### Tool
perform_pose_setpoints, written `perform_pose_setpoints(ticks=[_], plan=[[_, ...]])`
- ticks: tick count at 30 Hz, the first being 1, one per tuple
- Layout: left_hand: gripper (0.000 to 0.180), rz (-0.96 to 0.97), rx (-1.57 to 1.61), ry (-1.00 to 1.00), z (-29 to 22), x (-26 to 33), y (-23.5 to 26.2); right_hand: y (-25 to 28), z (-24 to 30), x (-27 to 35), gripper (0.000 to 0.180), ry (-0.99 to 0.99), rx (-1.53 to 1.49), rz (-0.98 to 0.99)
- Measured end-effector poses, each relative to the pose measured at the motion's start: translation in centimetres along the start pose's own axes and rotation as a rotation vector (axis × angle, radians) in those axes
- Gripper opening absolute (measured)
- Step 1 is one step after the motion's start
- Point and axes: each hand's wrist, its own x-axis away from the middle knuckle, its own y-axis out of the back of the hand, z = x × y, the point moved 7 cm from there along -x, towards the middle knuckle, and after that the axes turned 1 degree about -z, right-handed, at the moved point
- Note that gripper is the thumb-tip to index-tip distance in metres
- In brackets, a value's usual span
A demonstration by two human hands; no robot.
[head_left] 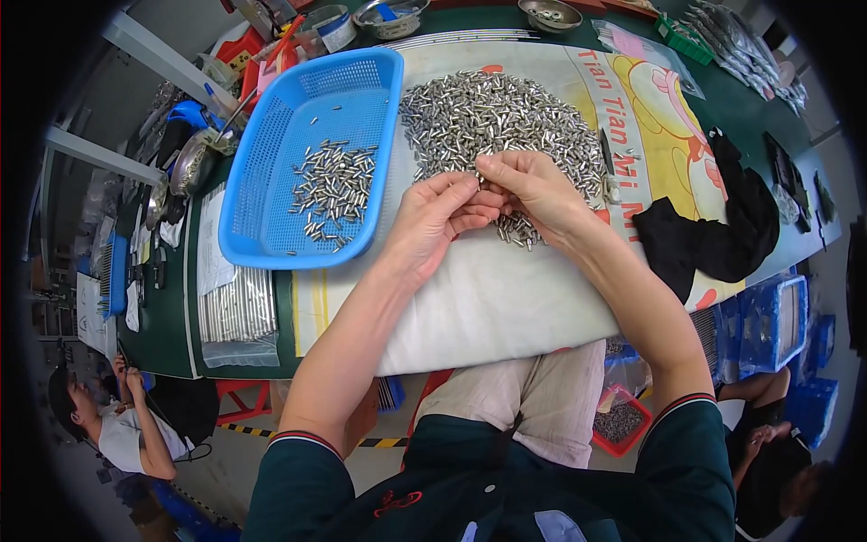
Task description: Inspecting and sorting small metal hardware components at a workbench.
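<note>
Pins [506, 122]: a loose heap of short silver metal pins on a white cloth [506, 298] over the counter [172, 334]; the heap lies straight ahead of the hands and spreads away from the person, its near edge running under the fingertips; single pins point every way, no shared long axis. Left hand [433, 217]: fingers curled narrow, tips pinched together at the heap's near edge, seemingly on a pin or two, though what it holds is too small to tell. Right hand [533, 190]: thumb and fingers closed narrow, meeting the left fingertips, resting on the heap's near rim; both hands equally close to the heap. Basket [262, 181]: blue, perforated, just left of the heap and touching the cloth, nearer the left hand; holds a small scatter of like pins [334, 190] about its middle. Black cloth [713, 235]: to the right, apart from the hands.
</note>
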Motion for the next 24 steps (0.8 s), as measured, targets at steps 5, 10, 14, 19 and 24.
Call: perform_pose_setpoints(ticks=[5,10,14,19,24], plan=[[0.018,-0.014,0.025,0.014,0.31,-0.07,0.37,-0.06,0.16,0.01,0.027,0.026,0.035,-0.014],[0.017,-0.02,0.034,0.007,0.5,-0.16,0.35,0.0,0.11,0.04,0.026,0.045,0.01,-0.037],[0.017,-0.023,0.025,0.007,0.48,-0.23,0.46,0.07,0.15,0.06,0.025,0.04,0.014,-0.06],[0.017,-0.009,0.044,0.017,0.5,-0.22,0.48,0.15,0.16,-0.02,0.025,0.041,0.023,-0.057],[0.018,-0.011,0.036,0.02,0.49,-0.09,0.5,0.04,-0.2,-0.01,0.026,0.008,-0.022,-0.018]])
